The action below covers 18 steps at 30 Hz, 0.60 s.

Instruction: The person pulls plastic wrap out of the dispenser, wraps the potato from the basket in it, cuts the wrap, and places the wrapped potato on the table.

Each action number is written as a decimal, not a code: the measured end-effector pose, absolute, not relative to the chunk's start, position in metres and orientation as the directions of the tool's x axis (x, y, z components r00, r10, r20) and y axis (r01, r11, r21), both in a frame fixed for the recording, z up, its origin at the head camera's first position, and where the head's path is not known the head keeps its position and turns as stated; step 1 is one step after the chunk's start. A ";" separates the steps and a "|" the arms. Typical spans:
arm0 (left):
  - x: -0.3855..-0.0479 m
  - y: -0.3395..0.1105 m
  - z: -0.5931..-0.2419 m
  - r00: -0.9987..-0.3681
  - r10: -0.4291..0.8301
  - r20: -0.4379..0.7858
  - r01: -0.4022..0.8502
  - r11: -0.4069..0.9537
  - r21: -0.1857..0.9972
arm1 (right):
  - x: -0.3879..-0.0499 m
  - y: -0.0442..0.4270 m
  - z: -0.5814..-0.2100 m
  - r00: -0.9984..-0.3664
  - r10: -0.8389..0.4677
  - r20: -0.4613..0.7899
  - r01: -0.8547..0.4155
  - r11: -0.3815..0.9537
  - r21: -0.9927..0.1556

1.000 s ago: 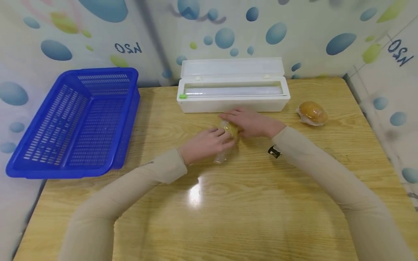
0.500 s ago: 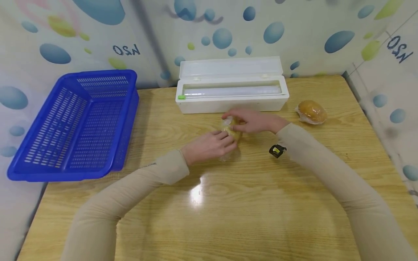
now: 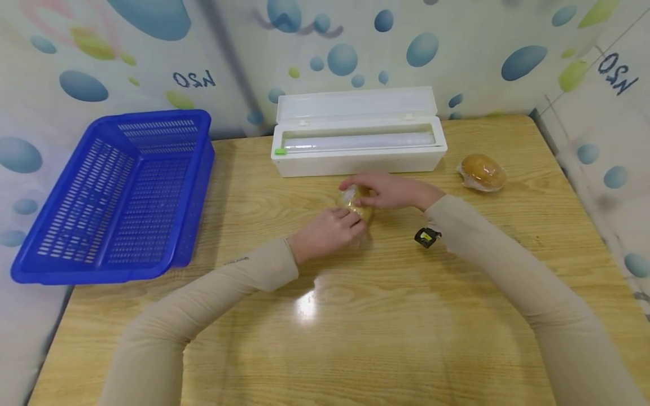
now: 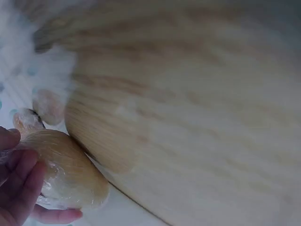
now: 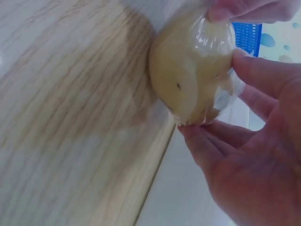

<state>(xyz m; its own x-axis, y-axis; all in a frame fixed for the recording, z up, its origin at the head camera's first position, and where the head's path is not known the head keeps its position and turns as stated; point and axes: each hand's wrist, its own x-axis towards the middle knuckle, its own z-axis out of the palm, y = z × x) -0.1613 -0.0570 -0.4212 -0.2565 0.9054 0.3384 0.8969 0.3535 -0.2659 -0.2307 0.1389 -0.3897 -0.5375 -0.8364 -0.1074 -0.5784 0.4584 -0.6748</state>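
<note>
A yellowish rounded food item in clear cling film [image 3: 361, 211] lies on the table between both hands. In the right wrist view its smooth surface [image 5: 183, 80] shows a small dark spot; I cannot tell its kind. My right hand [image 3: 388, 190] grips it from the far right side, thumb and fingers [image 5: 207, 150] spread around it. On the near left side my left hand [image 3: 327, 232] pinches the film, and in the right wrist view left fingers [image 5: 249, 8] touch the wrapped top. Part of the item is hidden by the hands.
Behind the hands stands a white cling film box [image 3: 358, 163], lid up, with a film roll [image 3: 358, 142] inside. A film-wrapped bun [image 3: 482, 172] lies to the right. A blue basket [image 3: 175, 225] stands at left. A small black device [image 3: 426, 237] is at the right cuff.
The right thumb has drawn back from the item and its fingers have shifted around the far side. More of the wrapped item shows. The left hand has moved slightly and keeps pinching.
</note>
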 end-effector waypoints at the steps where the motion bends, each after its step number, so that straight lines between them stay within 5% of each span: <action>1: -0.162 -0.056 -0.421 -0.280 0.892 0.354 0.909 0.365 -0.203 | -0.231 0.140 -0.390 -0.539 -0.836 -0.102 -0.576 0.454 -0.680; 11: -0.169 -0.056 -0.412 -0.573 0.777 0.259 0.796 0.454 0.400 | -0.231 0.146 -0.397 -0.534 -0.844 -0.058 -0.554 0.401 -0.730; 18: -0.173 -0.055 -0.411 -0.615 0.749 0.247 0.737 0.433 0.519 | -0.231 0.146 -0.397 -0.508 -0.860 -0.055 -0.580 0.388 -0.716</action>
<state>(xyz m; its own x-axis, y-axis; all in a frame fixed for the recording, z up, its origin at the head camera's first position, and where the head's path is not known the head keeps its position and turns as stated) -0.1730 -0.0550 -0.4107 -0.6146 0.7492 0.2469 0.7367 0.4331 0.5194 -0.2309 0.1457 -0.3966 -0.5076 -0.8598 -0.0552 -0.5800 0.3884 -0.7161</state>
